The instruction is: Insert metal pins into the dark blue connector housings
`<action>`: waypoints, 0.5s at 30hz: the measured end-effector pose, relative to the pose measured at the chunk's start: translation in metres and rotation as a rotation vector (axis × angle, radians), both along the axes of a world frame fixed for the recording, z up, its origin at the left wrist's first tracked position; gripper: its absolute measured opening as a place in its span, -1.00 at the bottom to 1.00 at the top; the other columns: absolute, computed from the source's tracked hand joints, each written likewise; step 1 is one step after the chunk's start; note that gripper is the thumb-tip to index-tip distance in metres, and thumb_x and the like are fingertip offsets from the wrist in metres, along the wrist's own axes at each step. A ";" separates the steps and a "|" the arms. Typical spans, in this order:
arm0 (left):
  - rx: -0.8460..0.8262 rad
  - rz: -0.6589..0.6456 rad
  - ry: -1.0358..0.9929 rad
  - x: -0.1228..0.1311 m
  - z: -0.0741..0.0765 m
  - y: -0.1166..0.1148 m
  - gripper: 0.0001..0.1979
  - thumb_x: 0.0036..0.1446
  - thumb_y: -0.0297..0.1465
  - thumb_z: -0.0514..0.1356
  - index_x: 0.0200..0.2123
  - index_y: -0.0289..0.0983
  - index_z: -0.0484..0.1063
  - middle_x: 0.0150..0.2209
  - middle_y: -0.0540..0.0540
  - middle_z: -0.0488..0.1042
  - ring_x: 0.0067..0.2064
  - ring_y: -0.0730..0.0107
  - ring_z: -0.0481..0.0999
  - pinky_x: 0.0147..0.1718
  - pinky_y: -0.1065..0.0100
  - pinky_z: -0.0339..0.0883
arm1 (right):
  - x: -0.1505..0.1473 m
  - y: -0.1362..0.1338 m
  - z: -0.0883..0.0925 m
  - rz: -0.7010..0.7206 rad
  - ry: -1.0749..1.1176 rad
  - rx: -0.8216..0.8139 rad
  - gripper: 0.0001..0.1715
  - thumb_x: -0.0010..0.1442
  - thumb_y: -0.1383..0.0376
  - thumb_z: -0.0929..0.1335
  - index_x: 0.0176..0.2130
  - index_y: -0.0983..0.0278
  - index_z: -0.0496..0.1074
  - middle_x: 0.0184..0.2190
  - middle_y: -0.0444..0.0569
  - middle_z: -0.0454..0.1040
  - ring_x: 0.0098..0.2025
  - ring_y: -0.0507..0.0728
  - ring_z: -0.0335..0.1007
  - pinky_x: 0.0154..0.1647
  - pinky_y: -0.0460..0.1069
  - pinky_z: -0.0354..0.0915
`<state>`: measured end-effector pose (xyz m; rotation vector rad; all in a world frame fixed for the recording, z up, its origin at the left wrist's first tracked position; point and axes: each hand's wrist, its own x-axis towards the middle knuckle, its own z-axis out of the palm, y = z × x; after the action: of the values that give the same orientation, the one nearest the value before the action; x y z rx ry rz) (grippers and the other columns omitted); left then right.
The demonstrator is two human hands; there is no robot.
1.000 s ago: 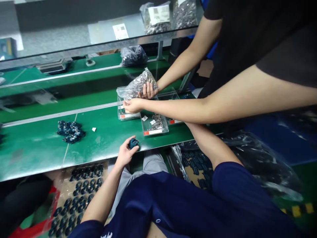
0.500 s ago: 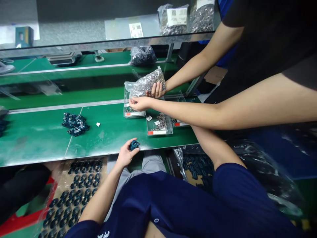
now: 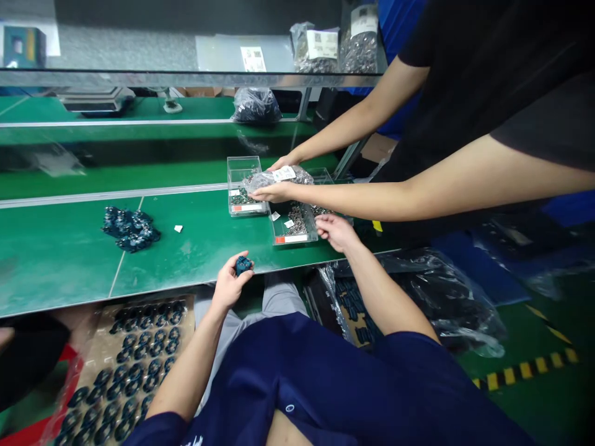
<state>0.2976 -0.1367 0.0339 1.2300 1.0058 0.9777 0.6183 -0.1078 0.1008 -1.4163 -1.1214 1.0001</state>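
Observation:
My left hand (image 3: 229, 282) is closed around a small dark teal plastic part (image 3: 243, 266) just above the bench's front edge. My right hand (image 3: 338, 231) is at the right side of the front clear tray (image 3: 292, 239), fingers drawn together; whether anything is between them cannot be made out. Small metal pieces (image 3: 297, 220) and two white paper bits lie in that tray. Above the trays, a co-worker's two hands (image 3: 274, 192) hold a clear bag of small metal pieces (image 3: 304, 176) with a white label. Another clear tray (image 3: 244, 162) stands behind to the left.
A pile of dark teal parts (image 3: 130, 229) sits on the green bench (image 3: 60, 260), left of a white scrap (image 3: 178, 228). Below left are rows of dark rings (image 3: 134, 371) on cardboard; below right, a plastic-lined box (image 3: 356, 310). Labelled bags (image 3: 320, 51) rest on the shelf.
My right hand has come out from under the co-worker's arm to the tray's side. The co-worker has lowered and turned the bag, its label now showing. My left hand still holds the teal part.

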 end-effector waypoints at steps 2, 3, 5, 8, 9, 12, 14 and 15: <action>0.028 0.003 0.012 0.003 0.006 0.000 -0.42 0.00 -0.30 0.35 0.11 -0.31 0.38 -0.18 -0.13 0.56 -0.17 0.32 0.57 -0.04 0.22 0.43 | -0.018 -0.024 -0.010 0.009 0.113 -0.070 -0.68 0.11 0.19 0.48 -0.27 0.32 0.36 -0.49 -0.05 0.42 -0.54 -0.05 0.33 -0.60 -0.15 0.13; 0.045 0.007 0.021 0.006 0.010 -0.001 -0.45 0.00 -0.31 0.36 0.08 -0.31 0.40 -0.21 -0.11 0.55 -0.19 0.34 0.56 -0.06 0.24 0.42 | -0.031 -0.033 -0.013 0.029 0.190 -0.105 -0.61 0.05 0.15 0.51 -0.25 0.31 0.37 -0.46 -0.05 0.46 -0.51 -0.03 0.38 -0.60 -0.16 0.14; 0.079 0.015 0.023 0.014 0.018 -0.003 -0.49 -0.03 -0.30 0.38 0.02 -0.31 0.43 -0.26 -0.08 0.55 -0.23 0.36 0.55 -0.09 0.27 0.42 | -0.063 -0.043 -0.015 0.075 0.338 -0.154 -0.50 -0.06 0.10 0.56 -0.23 0.28 0.37 -0.37 -0.04 0.52 -0.42 0.02 0.45 -0.58 -0.17 0.19; 0.112 0.030 -0.028 0.024 0.029 -0.008 -0.52 -0.05 -0.28 0.40 -0.06 -0.30 0.44 -0.24 -0.10 0.57 -0.23 0.35 0.56 -0.10 0.26 0.43 | -0.110 -0.050 -0.014 0.112 0.456 -0.139 -0.48 -0.12 0.10 0.58 -0.27 0.28 0.39 -0.28 -0.06 0.52 -0.34 0.02 0.45 -0.52 -0.16 0.25; 0.119 0.042 -0.049 0.025 0.031 -0.009 -0.53 -0.05 -0.28 0.41 -0.07 -0.30 0.44 -0.23 -0.12 0.58 -0.22 0.33 0.57 -0.10 0.26 0.43 | -0.124 -0.052 -0.014 0.115 0.494 -0.132 -0.50 -0.14 0.11 0.59 -0.29 0.28 0.39 -0.29 -0.09 0.51 -0.34 0.00 0.42 -0.50 -0.16 0.25; 0.131 0.103 -0.089 0.023 0.032 -0.013 -0.56 -0.05 -0.28 0.41 -0.11 -0.29 0.44 -0.25 -0.11 0.58 -0.24 0.33 0.57 -0.13 0.27 0.44 | -0.155 -0.054 -0.018 0.141 0.654 -0.168 -0.51 -0.16 0.14 0.60 -0.33 0.26 0.37 -0.38 -0.16 0.45 -0.40 -0.03 0.35 -0.46 -0.15 0.25; 0.126 0.145 -0.101 0.019 0.029 -0.015 -0.59 -0.05 -0.29 0.40 -0.13 -0.29 0.43 -0.30 -0.08 0.56 -0.28 0.34 0.56 -0.19 0.30 0.44 | -0.167 -0.055 -0.023 0.185 0.740 -0.213 -0.52 -0.13 0.15 0.59 -0.32 0.24 0.35 -0.40 -0.16 0.44 -0.41 -0.03 0.33 -0.45 -0.14 0.25; 0.117 0.165 -0.111 0.016 0.027 -0.015 -0.60 -0.05 -0.29 0.40 -0.14 -0.28 0.43 -0.31 -0.07 0.55 -0.30 0.35 0.56 -0.21 0.30 0.44 | -0.171 -0.056 -0.026 0.212 0.755 -0.232 -0.53 -0.11 0.15 0.58 -0.32 0.24 0.34 -0.39 -0.15 0.44 -0.42 -0.02 0.33 -0.45 -0.14 0.25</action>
<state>0.3138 -0.1518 0.0610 1.1882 0.9853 1.2349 0.4472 -0.1635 0.0750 -0.9482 -0.6046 1.6763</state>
